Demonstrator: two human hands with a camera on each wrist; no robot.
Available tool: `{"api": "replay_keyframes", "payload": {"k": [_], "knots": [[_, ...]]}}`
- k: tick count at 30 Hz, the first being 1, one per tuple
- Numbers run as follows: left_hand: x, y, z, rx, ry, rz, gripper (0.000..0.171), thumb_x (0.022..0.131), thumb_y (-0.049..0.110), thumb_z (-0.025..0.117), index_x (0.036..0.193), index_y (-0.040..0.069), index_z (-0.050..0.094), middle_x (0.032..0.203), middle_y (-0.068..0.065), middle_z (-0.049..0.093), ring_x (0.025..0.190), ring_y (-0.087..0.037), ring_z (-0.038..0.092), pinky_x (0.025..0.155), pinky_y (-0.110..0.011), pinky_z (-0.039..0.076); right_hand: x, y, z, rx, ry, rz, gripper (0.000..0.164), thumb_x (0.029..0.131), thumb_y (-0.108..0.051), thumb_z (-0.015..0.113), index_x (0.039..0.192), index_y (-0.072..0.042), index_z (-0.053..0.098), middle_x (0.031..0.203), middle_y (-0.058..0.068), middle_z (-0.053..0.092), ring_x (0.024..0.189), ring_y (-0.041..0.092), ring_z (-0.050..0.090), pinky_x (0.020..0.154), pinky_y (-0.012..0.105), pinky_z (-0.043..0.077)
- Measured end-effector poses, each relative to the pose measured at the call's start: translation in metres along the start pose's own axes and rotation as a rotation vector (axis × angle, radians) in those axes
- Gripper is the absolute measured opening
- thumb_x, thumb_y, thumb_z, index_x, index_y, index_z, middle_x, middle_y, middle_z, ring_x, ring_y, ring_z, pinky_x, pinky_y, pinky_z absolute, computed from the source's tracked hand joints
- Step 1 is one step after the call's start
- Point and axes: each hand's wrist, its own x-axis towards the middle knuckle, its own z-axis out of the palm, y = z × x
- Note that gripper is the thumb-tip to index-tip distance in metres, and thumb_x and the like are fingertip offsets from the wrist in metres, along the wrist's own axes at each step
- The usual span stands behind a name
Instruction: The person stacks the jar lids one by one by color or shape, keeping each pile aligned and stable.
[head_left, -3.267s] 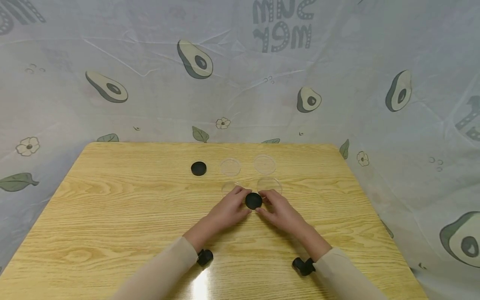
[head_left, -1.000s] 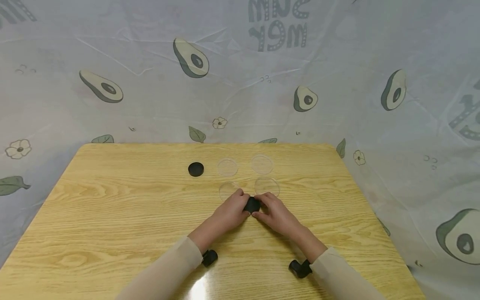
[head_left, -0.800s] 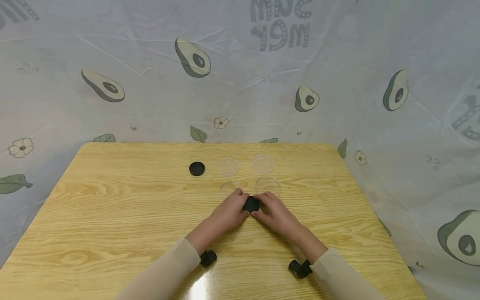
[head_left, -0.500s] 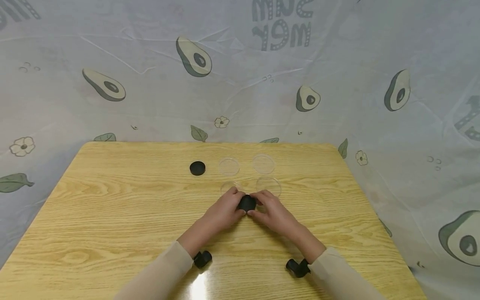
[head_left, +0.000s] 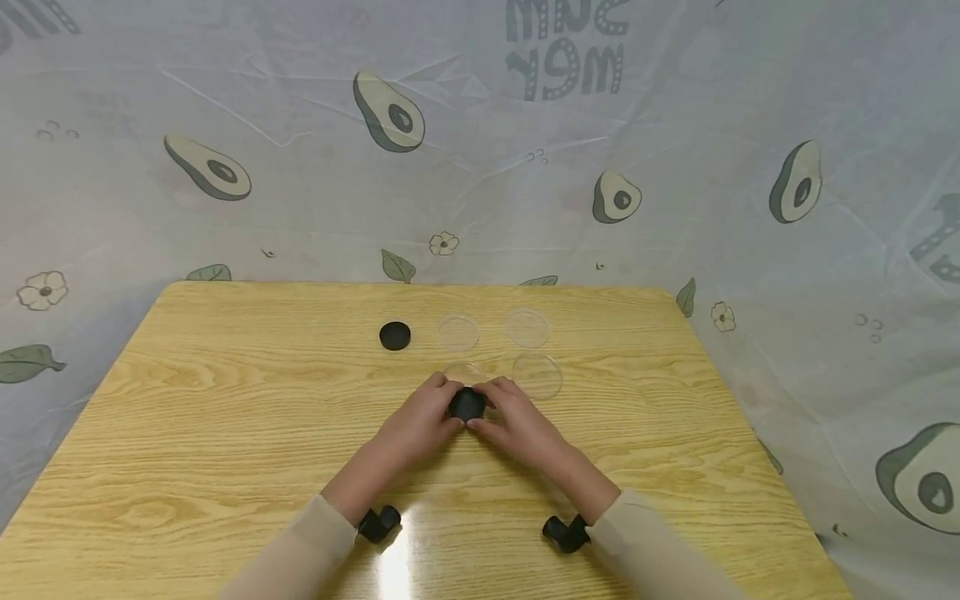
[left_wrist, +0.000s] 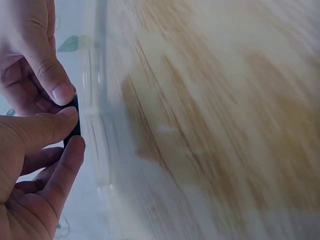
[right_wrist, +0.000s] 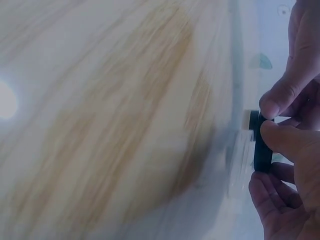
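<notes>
A round black lid (head_left: 467, 404) is held between both hands over the table, just in front of the clear round dishes. My left hand (head_left: 423, 418) grips its left edge, thumb at the near side and fingers at the far side. From the other side my right hand (head_left: 517, 421) pinches the right edge the same way. Seen edge-on in the right wrist view, the lid (right_wrist: 263, 150) is thin with a straight side wall. The left wrist view shows only a sliver of the lid (left_wrist: 75, 125) between the fingertips. Fingers hide parts of its rim.
A second black lid (head_left: 395, 336) lies on the wooden table (head_left: 225, 433) toward the back. Several clear round dishes stand beside it: back left (head_left: 457, 333), back right (head_left: 527, 328), near right (head_left: 537, 377), and near left, partly behind the hands. A printed cloth (head_left: 480, 192) hangs behind.
Both hands have moved left with the black lid, from before the near right dish to before the near left one. The lid's hollow face showed earliest; now a smooth face shows.
</notes>
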Motion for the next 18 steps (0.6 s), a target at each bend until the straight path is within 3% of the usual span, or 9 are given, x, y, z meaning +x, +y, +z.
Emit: {"api": "replay_keyframes", "payload": {"k": [10,18], "knots": [[-0.016,-0.017,-0.013,0.017,0.059,-0.018,0.04,0.092,0.005,0.079,0.129,-0.002,0.068,0.107,-0.014,0.062,0.087,-0.017,0.057,0.08,-0.036,0.054,0.012,-0.016,0.013,0.063,-0.038,-0.048,0.045,0.1,-0.019,0.074,0.14,-0.004,0.061,0.132,0.012,0.062,0.122,0.027,0.064,0.103,0.043,0.056],[-0.03,-0.028,-0.026,0.045,0.052,-0.043,0.043,0.091,0.005,0.08,0.131,-0.003,0.067,0.109,-0.013,0.063,0.086,-0.016,0.057,0.078,-0.032,0.053,0.021,-0.028,0.025,0.063,-0.057,-0.074,0.046,0.1,-0.021,0.073,0.141,-0.004,0.061,0.133,0.013,0.062,0.121,0.026,0.064,0.103,0.043,0.055]]}}
